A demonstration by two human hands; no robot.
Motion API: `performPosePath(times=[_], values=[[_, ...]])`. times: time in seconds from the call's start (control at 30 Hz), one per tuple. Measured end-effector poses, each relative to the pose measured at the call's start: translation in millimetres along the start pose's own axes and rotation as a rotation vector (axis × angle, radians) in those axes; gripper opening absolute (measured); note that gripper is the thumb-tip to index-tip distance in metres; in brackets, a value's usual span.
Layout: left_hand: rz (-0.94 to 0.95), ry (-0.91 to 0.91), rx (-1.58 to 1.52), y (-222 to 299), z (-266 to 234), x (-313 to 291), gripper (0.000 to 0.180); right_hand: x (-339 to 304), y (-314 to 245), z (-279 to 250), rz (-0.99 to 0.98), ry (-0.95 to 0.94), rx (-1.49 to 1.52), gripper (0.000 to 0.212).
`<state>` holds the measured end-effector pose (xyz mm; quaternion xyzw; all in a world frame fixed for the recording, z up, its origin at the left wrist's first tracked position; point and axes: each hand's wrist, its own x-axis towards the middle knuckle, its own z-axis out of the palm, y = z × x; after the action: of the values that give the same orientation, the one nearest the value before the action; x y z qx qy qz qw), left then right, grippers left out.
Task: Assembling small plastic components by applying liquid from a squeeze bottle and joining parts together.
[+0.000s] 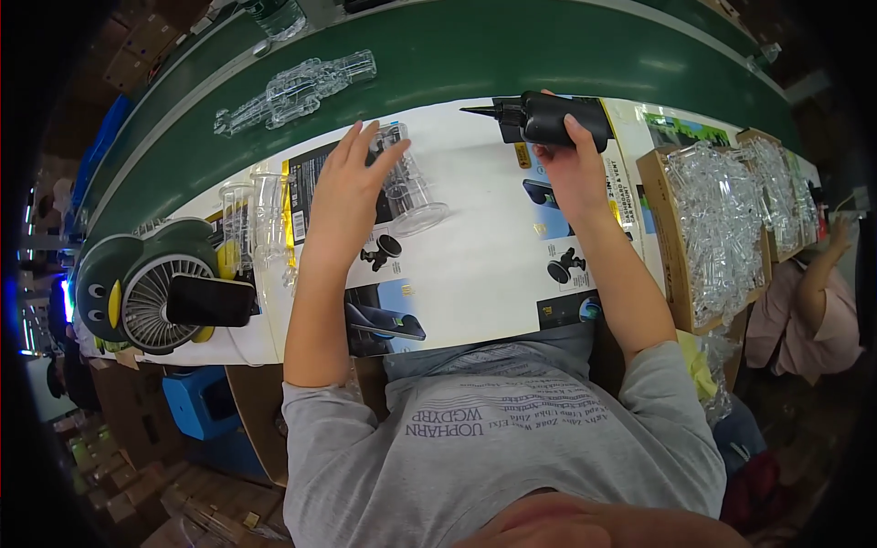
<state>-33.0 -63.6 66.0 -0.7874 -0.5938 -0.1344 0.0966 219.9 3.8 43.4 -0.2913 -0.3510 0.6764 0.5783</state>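
Note:
A clear plastic piece [417, 196] with a tube-like body and a round, flat base stands on the white sheet, left of the middle. At its top end is my left hand [345, 183], fingers straight and apart, the thumb overlapping the clear plastic; contact is hard to judge. My right hand [574, 173] is wrapped round a black handheld tool [559, 122] with a thin pointed nozzle. The tool is held above the far right of the sheet, its nozzle pointing left.
Clear plastic parts [306, 89] lie on the green mat [475, 55]; others [256, 219] stand left. There a green fan [151, 297] has a phone [212, 300] before it. Cardboard boxes [678, 274] of clear pieces stand right. Another person [808, 310] sits far right.

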Motion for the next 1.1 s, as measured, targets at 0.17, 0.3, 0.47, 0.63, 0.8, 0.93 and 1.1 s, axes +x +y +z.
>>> performPosePath(times=[0.17,0.3,0.47,0.63,0.8,0.93,1.1], values=[[0.257,-0.098,-0.207,25,-1,3,0.052,1,-1,-2,-0.015,0.052,0.018,0.042],[0.188,0.015,-0.485,36,7,4,0.052,0,-3,-1,-0.062,0.07,0.026,0.041],[-0.138,0.118,-0.891,36,20,3,0.05,-4,-7,1,-0.043,0.085,0.078,0.042],[-0.184,0.272,-0.874,34,28,5,0.045,-9,-6,-1,-0.053,0.013,0.005,0.04],[-0.188,0.288,-0.835,34,25,6,0.04,-16,-11,6,-0.084,-0.12,-0.142,0.039],[-0.096,0.326,-0.725,36,27,7,0.04,-18,-11,8,-0.096,-0.134,-0.177,0.037],[-0.122,0.308,-0.745,35,29,7,0.039,-17,-10,8,-0.066,-0.125,-0.182,0.038]])
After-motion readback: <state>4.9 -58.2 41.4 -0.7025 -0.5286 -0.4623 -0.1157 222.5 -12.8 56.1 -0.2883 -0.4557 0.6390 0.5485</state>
